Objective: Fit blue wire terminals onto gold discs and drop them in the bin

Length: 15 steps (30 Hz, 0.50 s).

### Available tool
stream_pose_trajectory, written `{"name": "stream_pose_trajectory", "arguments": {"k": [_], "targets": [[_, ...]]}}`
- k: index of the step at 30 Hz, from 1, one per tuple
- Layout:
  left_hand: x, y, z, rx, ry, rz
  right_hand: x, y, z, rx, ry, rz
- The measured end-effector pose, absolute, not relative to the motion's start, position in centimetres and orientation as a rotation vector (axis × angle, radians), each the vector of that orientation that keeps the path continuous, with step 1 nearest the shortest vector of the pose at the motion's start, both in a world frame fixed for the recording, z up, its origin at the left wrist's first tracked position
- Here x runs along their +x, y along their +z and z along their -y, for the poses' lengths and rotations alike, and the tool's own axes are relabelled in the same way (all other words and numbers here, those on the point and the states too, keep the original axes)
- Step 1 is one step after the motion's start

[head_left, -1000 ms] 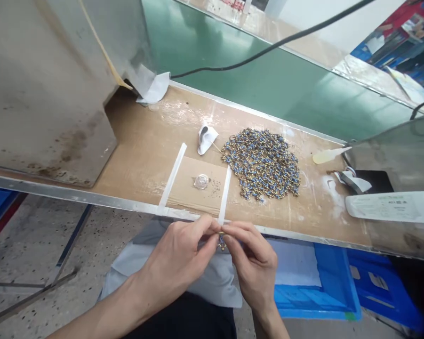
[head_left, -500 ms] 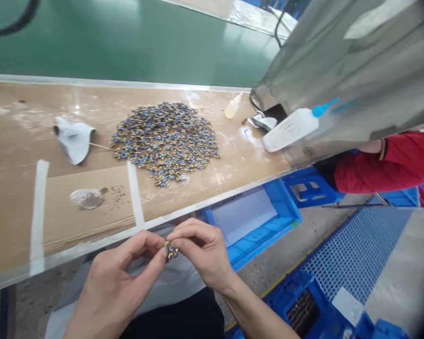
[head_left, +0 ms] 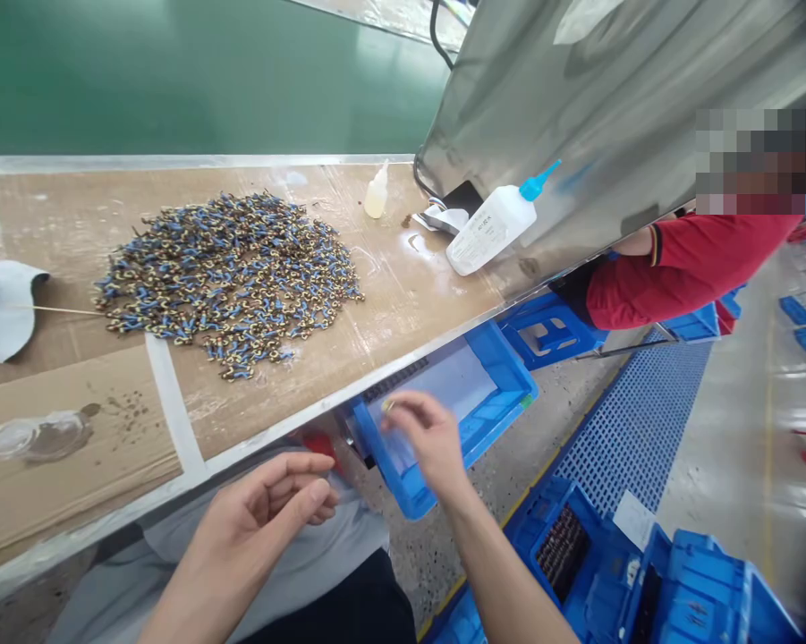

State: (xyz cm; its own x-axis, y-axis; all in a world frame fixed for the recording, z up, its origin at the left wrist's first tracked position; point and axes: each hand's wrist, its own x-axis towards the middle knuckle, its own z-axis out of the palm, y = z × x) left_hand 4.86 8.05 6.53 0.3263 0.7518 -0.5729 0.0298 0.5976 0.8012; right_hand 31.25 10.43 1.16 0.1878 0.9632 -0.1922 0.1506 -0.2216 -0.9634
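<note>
My right hand [head_left: 433, 438] is over the near end of a blue crate [head_left: 520, 394], thumb and forefinger closed on a small brass-coloured piece [head_left: 387, 406]. Motion blurs it, so its exact shape cannot be made out. My left hand [head_left: 255, 519] hovers above my lap by the table edge, fingers loosely curled, thumb apart from them, nothing visible between. On the table lies a wide heap of small brass-and-blue metal parts [head_left: 234, 268]. Inside the crate are a pale sheet [head_left: 466, 385] and a row of small dark parts [head_left: 395, 377] along its table side.
A white bottle with a blue nozzle [head_left: 489, 228] and a small yellowish bottle [head_left: 377, 192] stand behind. At left are a clear plastic container [head_left: 37, 436] and white paper [head_left: 4, 309]. A person in a red sleeve [head_left: 698, 259] sits at right. Blue crates [head_left: 711, 581] stand lower right.
My hands have come apart. The right has carried the small piece rightward to the crate, while the left has let go and loosened. The view has turned to the right.
</note>
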Motion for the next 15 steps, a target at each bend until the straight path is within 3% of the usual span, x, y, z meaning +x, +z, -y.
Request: {"name": "stream_pose_trajectory", "arguments": {"k": [7, 15], "targets": [[2.5, 5.4, -6.2, 0.848, 0.533, -1.266, 45.1, -8.2, -18.5, -2.058, 0.956, 0.998], [1.1, 4.9, -5.5, 0.836, 0.551, -1.301, 47.5, -13.5, -20.2, -2.200, 0.873, 1.172]]}}
